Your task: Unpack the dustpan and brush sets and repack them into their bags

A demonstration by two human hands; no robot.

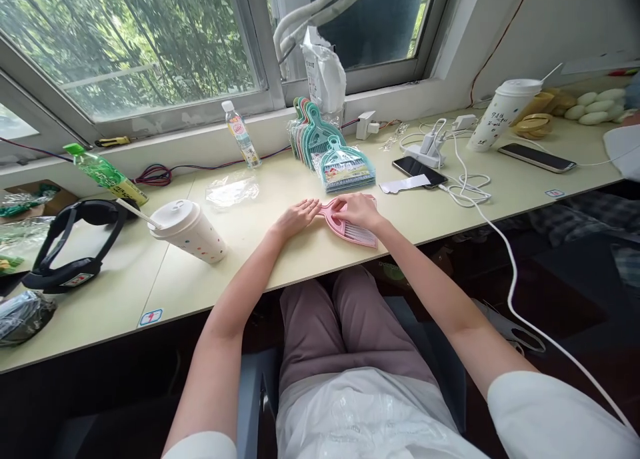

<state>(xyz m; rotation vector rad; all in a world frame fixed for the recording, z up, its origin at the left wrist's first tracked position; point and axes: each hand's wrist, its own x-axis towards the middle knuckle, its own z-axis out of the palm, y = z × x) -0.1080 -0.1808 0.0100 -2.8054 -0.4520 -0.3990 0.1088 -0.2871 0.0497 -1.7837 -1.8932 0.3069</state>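
Table: a pale surface is spread across the scene; its near edge, at the right, is crossed by a white cable point(515, 272).
Teal dustpan sets point(347, 169): a wrapped pile is set just beyond the hands, with more stood upright behind it; the far side is blocked by them.
Black headband device point(55, 279): it is seen at the near left.
Lidded cups: one white cup point(187, 232) is placed left of the hands, a straw in its lid; a second cup point(500, 116) is stood at the far right.
Bottles: a green bottle point(107, 172) is seen at the far left, a clear bottle point(241, 136) near the window ledge.
Pink dustpan-and-brush set point(350, 237): it is laid near the table's front edge, handle to the left, white bristles to the right.
Right hand point(357, 210): its fingers are bent narrowly, tips pinched on the set, whose middle is partly covered.
Left hand point(300, 217): its fingers are stretched together, tips laid on the handle's end; whether a grip is made cannot be told.
Black phone point(417, 169): it is partly overlapped by a white paper slip point(403, 184), right of the teal pile.
Numbered sticker point(151, 317): it is stuck by the left front edge.
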